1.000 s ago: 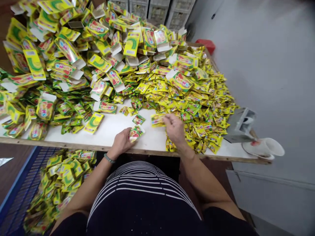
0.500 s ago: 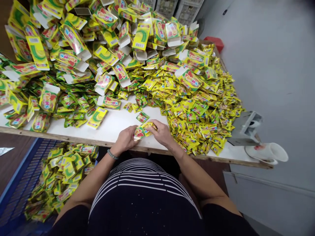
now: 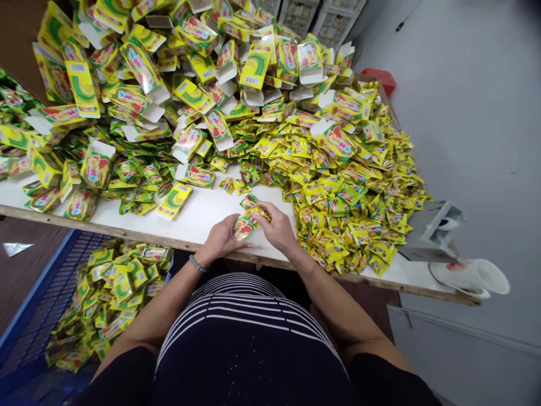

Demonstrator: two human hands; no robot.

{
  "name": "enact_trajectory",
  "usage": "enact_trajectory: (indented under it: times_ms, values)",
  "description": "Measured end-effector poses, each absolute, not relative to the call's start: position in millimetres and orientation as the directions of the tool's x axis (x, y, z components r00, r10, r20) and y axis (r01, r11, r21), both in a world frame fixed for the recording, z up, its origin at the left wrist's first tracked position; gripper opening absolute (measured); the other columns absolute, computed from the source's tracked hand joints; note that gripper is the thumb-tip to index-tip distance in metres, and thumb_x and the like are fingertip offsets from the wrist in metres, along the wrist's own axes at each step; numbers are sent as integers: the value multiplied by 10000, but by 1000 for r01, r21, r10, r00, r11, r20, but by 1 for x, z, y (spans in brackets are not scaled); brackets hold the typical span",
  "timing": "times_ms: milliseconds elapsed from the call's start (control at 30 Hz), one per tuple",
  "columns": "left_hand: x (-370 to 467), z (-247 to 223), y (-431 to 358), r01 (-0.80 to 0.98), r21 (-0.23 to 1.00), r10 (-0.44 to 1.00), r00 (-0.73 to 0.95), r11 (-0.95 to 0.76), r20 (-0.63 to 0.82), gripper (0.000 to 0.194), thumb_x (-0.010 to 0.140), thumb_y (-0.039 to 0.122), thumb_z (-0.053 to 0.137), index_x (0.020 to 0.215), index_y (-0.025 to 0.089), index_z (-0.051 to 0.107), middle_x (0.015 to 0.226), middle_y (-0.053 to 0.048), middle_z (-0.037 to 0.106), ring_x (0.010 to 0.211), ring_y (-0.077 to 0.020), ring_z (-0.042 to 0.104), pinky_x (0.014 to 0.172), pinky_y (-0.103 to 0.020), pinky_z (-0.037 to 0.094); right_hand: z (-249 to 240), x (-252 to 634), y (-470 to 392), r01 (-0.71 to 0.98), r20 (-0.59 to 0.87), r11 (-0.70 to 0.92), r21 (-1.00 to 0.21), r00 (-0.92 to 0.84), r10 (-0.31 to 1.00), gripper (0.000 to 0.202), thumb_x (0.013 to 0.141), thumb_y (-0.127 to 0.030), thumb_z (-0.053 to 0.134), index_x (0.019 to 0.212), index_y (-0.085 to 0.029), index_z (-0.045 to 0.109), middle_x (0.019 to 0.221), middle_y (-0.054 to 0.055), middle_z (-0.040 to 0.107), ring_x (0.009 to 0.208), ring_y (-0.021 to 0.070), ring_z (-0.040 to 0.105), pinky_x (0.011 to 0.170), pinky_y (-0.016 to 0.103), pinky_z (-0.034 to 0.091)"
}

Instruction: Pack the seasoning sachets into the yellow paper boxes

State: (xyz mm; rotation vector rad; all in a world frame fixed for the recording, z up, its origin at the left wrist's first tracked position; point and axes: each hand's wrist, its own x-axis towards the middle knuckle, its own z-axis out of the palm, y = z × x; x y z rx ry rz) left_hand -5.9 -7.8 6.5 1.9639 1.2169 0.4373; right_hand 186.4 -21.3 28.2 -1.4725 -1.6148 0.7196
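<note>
Near the front edge of the white table (image 3: 207,217), my left hand (image 3: 222,237) is closed round a small yellow-green box (image 3: 243,224). My right hand (image 3: 276,226) pinches a yellow packet (image 3: 258,213) at the box's right end; whether the packet is partly inside cannot be made out. A green packet (image 3: 249,200) lies on the table just beyond my fingers. Yellow packets (image 3: 350,208) are heaped to the right. Behind and to the left, many boxes with raised white flaps (image 3: 253,65) lie over green packets (image 3: 143,172).
A blue crate (image 3: 25,344) at the lower left holds many filled-looking boxes (image 3: 122,282). At the table's right end are a grey metal device (image 3: 431,231) and a white cup (image 3: 473,275) on its side. White crates (image 3: 333,22) stand behind, near a red object (image 3: 380,79).
The view has shifted slightly, moving the table's contents rightward. Both hands stay together at the box, and my right fingers now sit closer over the packet, partly overlapping the green packet.
</note>
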Motion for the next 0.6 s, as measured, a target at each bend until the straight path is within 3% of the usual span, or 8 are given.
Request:
enact_trajectory:
  times_ms: [167,300,400,500,600]
  values:
    - [0,-1,-6,184,980,876,456,81,-158,473,821,537,654,1100,162,580,975,-47,680,867,-194,632,775,-302,490,34,180,-11,532,168,133,-836,19,986,148,858,-327,645,943,-220,701,905,32,741,806,198,675,749,311,526]
    - [3,-2,-9,-178,927,864,453,331,-221,489,690,410,822,1014,161,554,885,0,680,760,-131,629,719,-252,485,39,173,-2,632,200,210,-746,-88,976,46,829,-266,705,837,-249,747,840,34,715,862,212,619,809,346,503]
    - [-2,4,-12,-248,881,855,445,402,-265,483,656,347,852,1000,146,579,888,-14,710,764,-131,653,750,-263,503,39,174,-1,659,220,299,-690,-202,954,63,832,-274,717,801,-269,771,868,61,699,973,250,546,901,415,470]
    - [-11,14,-13,-242,871,832,482,426,-273,470,678,344,837,1034,129,619,930,-57,741,837,-174,689,825,-317,525,37,176,-5,698,237,356,-622,-266,934,158,879,-315,660,792,-272,785,1134,76,655,1153,294,439,1015,523,368]
    - [-19,20,-14,-226,879,812,525,420,-253,462,691,351,827,1050,127,643,966,-78,753,898,-205,705,881,-355,527,34,174,-11,719,152,357,-596,-335,930,273,914,-354,606,724,-257,777,1295,66,576,1230,319,356,1027,571,330]
